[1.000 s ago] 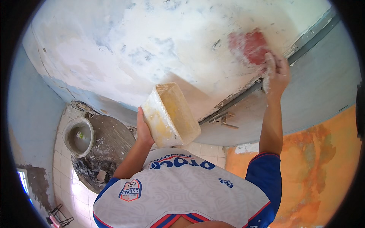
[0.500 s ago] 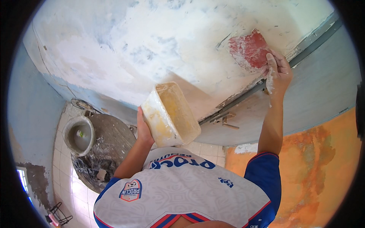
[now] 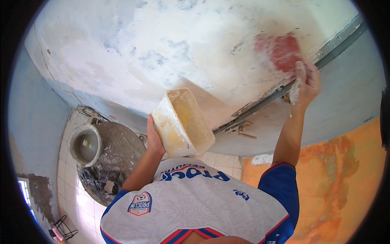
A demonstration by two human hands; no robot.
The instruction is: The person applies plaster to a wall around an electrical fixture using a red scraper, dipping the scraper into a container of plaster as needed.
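With my left hand [image 3: 155,138] I hold a white rectangular plastic tub [image 3: 172,128] from its left side, tilted so its opening faces right. Yellowish stains and pale paste coat the tub's inside. My right hand [image 3: 307,81] grips a flat red putty spreader [image 3: 284,52] by its lower right edge. White paste smears the spreader, which is blurred by motion and lies against the wall. The wall [image 3: 122,44] carries patchy white putty over a bluish coat. White residue covers my right thumb.
A dark frame strip [image 3: 260,106] borders the wall's lower right side, with a door handle [image 3: 245,130] beside it. A round, dirty table [image 3: 122,142] at left bears a grey bowl [image 3: 86,145] and black plastic [image 3: 103,179]. An orange wall [image 3: 325,187] stands at right.
My right hand and the red spreader have moved a short way right along the wall, toward the frame strip. My left hand and the tub have stayed in place.
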